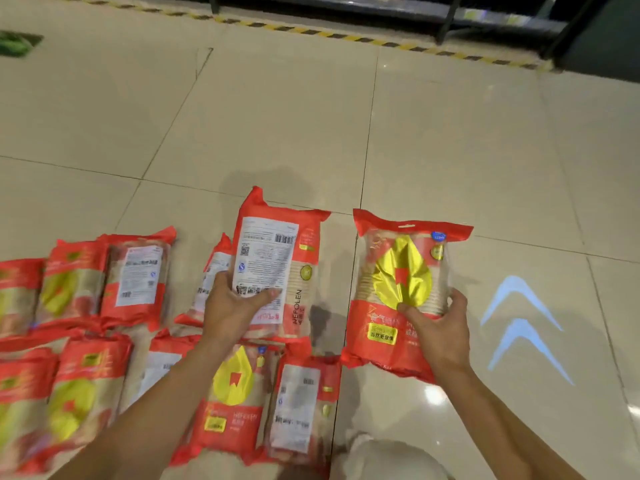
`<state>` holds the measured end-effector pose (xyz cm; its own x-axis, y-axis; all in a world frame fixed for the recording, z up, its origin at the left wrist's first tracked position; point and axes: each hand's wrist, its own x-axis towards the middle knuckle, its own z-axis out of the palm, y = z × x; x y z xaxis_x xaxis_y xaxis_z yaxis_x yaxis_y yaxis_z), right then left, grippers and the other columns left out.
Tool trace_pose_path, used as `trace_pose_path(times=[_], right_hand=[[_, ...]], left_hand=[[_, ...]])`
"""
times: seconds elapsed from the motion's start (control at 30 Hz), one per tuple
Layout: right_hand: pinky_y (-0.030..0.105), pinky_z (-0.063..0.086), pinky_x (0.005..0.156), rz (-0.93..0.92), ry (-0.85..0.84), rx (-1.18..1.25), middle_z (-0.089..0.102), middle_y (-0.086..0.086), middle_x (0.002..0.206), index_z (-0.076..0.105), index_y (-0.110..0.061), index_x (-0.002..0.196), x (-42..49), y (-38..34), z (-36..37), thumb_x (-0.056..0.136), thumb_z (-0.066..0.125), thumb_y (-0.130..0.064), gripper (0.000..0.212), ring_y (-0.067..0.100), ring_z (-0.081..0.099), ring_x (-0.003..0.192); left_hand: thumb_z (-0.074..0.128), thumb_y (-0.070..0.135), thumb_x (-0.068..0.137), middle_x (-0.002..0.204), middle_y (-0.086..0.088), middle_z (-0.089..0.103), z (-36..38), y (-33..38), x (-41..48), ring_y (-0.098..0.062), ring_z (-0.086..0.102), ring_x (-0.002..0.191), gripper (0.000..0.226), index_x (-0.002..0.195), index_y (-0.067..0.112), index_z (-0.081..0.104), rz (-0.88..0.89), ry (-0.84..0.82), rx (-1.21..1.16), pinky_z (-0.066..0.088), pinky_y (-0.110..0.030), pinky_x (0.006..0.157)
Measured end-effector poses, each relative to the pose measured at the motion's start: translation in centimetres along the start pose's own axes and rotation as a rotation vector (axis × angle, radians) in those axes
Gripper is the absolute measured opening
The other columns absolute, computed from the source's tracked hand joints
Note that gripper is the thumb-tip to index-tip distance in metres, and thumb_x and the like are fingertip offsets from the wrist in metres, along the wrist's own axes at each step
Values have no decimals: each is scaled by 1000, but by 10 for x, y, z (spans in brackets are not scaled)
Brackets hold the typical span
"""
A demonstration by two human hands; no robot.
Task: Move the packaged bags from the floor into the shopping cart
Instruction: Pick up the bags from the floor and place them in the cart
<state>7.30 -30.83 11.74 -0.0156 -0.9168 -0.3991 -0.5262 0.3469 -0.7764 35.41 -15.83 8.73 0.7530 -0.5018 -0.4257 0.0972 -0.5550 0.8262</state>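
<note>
Two red bags are in the person's hands. The left hand (232, 310) grips the bag with the white label (277, 251) near its bottom, with the thumb on the label and the fingers curled round the left side. This bag is held up over the other bags, and its top points away from the person. The right hand (440, 334) grips the bag with the yellow leaf (398, 271) at its right side, with the thumb pressed on the front just under the leaf. I cannot tell if this bag is all the way off the floor. The two held bags are side by side but do not touch. The other bags (135, 275) lie flat on the floor (277, 126) in rows to the left and under the left arm, close together. Some show the yellow leaf and some show the white label. The floor is made of big, shiny, pale tiles. Just right of the right hand, two blue arrows (521, 327) of light glow on a tile. Far off at the top runs a line of yellow and black striped tape (346, 38), and behind it stands a dark shelf (398, 8).
</note>
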Motion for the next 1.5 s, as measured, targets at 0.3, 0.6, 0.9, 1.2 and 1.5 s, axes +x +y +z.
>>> trace_pose_path(times=[0.3, 0.6, 0.9, 1.2, 1.5], right_hand=[[26, 51, 73, -290, -206, 136, 62, -18, 104, 41, -34, 121, -279, -327, -139, 73, 86, -19, 67, 0, 64, 89], [37, 51, 85, -627, -626, 236, 63, -2, 114, 45, -30, 124, -543, -456, -147, 61, 84, -36, 74, 10, 65, 92], [43, 51, 89, -771, -1028, 127, 62, 6, 120, 44, -29, 128, -765, -420, -98, 61, 87, -39, 81, 27, 62, 103], [47, 53, 89, -891, -1214, 0, 61, 7, 122, 41, -28, 133, -992, -357, 4, 67, 91, -30, 82, 29, 63, 104], [53, 51, 95, -939, -1249, -139, 61, 4, 123, 42, -33, 130, -1193, -312, 112, 47, 77, -63, 96, 28, 61, 111]], left_hand=[[97, 29, 63, 104, 10, 74, -305, 291, -283, -7, 72, 92, 70, 119, 22, 55, 121, 192, -17, 59, -29, 78], [95, 38, 51, 108, 4, 76, -520, 353, -570, -13, 75, 97, 73, 113, 24, 59, 222, 733, -199, 61, -42, 85], [99, 28, 55, 108, 6, 76, -626, 247, -775, -10, 74, 94, 75, 118, 25, 59, 75, 1156, -319, 59, -29, 77], [96, 35, 46, 102, 5, 78, -765, 76, -895, -7, 76, 84, 73, 110, 31, 61, -12, 1352, -543, 63, -42, 81], [92, 46, 40, 107, 2, 78, -936, -64, -956, -16, 78, 90, 87, 119, 25, 61, -110, 1379, -636, 63, -49, 84]])
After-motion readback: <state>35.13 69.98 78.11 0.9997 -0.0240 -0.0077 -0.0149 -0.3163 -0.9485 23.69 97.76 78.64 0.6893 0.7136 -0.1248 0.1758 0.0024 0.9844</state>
